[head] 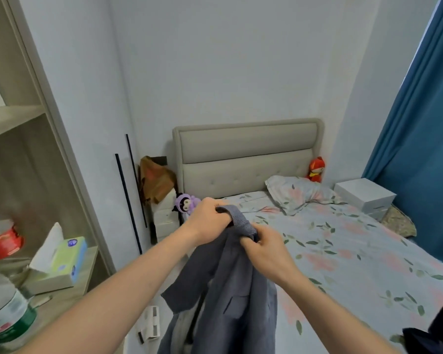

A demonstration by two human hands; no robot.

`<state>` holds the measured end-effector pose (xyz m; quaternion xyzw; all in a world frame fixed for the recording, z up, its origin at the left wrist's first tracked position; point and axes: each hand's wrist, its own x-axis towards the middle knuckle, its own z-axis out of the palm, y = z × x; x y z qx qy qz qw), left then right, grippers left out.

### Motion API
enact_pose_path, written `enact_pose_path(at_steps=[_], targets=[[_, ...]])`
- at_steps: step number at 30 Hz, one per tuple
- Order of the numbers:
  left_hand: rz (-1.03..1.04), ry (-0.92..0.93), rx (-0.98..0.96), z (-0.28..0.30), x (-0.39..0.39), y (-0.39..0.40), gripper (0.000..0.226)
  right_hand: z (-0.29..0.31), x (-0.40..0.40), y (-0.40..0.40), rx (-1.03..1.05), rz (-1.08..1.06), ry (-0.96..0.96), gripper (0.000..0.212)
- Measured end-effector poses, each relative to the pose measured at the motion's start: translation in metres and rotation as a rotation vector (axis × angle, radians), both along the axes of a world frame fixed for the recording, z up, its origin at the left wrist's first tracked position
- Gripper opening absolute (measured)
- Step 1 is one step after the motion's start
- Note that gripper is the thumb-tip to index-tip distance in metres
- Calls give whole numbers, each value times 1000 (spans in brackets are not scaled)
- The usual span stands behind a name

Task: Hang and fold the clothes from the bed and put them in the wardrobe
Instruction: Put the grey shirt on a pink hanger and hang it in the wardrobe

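A grey-blue jacket hangs in front of me over the left edge of the bed. My left hand grips its top edge, fingers curled round the fabric. Just to the right and lower, my right hand pinches the same edge. The jacket's body and a sleeve drop down out of the frame's bottom. A dark garment lies on the floral sheet at the bottom right corner. No hanger shows.
An open shelf unit stands at the left with a tissue box and tubs on its ledge. A pillow, red doll, purple plush, white box and blue curtain surround the bed.
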<state>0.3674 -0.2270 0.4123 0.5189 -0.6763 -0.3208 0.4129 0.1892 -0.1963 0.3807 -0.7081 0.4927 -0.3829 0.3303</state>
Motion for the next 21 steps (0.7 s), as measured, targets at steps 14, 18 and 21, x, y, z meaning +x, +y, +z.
enact_pose_path(at_steps=[14,18,21], targets=[[315,-110,239,-103,131,-68,21,19,96,-166,61,334,-23,21],[506,-24,241,-104,170,-84,32,6,124,-208,-212,300,322,14],[579,68,203,-100,194,-95,27,-12,149,-228,-226,296,469,15]])
